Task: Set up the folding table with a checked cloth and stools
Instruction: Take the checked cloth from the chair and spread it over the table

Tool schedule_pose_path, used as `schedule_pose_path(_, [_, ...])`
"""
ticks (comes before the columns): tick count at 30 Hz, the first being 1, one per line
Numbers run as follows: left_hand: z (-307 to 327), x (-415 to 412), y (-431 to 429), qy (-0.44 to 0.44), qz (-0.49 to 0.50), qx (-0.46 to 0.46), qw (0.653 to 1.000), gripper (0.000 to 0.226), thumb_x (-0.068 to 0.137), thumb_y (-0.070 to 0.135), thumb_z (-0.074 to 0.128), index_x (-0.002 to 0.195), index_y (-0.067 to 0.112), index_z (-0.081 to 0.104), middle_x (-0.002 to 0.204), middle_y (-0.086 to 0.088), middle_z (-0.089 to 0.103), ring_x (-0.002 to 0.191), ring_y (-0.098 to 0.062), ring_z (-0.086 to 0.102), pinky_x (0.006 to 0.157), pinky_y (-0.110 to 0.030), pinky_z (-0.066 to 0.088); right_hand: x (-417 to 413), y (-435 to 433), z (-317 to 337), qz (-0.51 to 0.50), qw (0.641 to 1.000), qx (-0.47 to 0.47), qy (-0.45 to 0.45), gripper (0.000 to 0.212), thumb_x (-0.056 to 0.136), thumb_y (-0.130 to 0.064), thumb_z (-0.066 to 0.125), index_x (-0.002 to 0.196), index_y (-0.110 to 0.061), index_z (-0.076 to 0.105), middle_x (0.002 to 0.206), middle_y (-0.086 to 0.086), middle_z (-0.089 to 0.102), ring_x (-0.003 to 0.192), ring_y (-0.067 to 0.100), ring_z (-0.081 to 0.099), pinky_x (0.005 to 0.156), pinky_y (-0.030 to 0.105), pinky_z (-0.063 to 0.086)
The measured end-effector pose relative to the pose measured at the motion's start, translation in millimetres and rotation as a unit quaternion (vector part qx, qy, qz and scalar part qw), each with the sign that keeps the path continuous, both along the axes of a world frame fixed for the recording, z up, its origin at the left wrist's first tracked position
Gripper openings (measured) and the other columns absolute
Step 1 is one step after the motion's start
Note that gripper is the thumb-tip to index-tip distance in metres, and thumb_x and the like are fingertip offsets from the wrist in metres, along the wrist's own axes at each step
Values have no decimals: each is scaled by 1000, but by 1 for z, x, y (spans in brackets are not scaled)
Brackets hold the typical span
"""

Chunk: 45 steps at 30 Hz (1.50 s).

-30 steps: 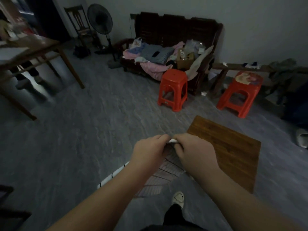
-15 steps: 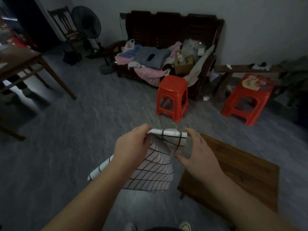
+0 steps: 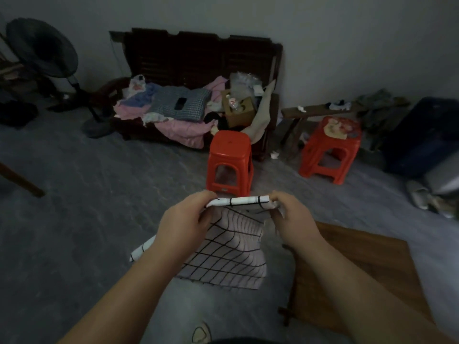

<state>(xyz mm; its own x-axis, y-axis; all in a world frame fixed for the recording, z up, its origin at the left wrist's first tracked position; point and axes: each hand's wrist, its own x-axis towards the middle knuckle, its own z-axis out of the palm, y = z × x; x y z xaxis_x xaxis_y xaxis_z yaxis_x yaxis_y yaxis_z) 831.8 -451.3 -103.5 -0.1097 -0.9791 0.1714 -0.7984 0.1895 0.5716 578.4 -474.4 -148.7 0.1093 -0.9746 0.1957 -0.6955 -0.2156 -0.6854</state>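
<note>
A white cloth with black checks [image 3: 231,254] hangs in front of me, above the grey floor. My left hand [image 3: 183,224] pinches its top edge at the left. The same edge is pinched at the right by my right hand [image 3: 295,219], and the edge is stretched between them. The wooden folding table [image 3: 367,271] stands low at my right, its top bare. Beyond the cloth a red plastic stool [image 3: 229,165] stands on the floor. A second red stool [image 3: 331,150], with something lying on its seat, is farther right.
A dark wooden bench [image 3: 198,60] heaped with clothes and a box stands against the far wall. A standing fan [image 3: 44,50] is at the far left. A low wooden bench [image 3: 315,111], clothes, a dark case and shoes [image 3: 427,194] crowd the right side.
My hands have drawn apart along the cloth's top edge, opening it wider. The view has shifted left and closer to the stools; the table now sits lower right.
</note>
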Motion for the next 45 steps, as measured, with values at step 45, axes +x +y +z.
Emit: schedule_pose_path(45, [49,-539,-219,-269,-645,-179,692,14,95,26,51,100,31,63,98,3,65,96,-21,64,68,-30,37,-276,29,35,-627,772,92,36,54,88,-44,59,139,-33,44,126,-12,53,114,10,49,99,36,44])
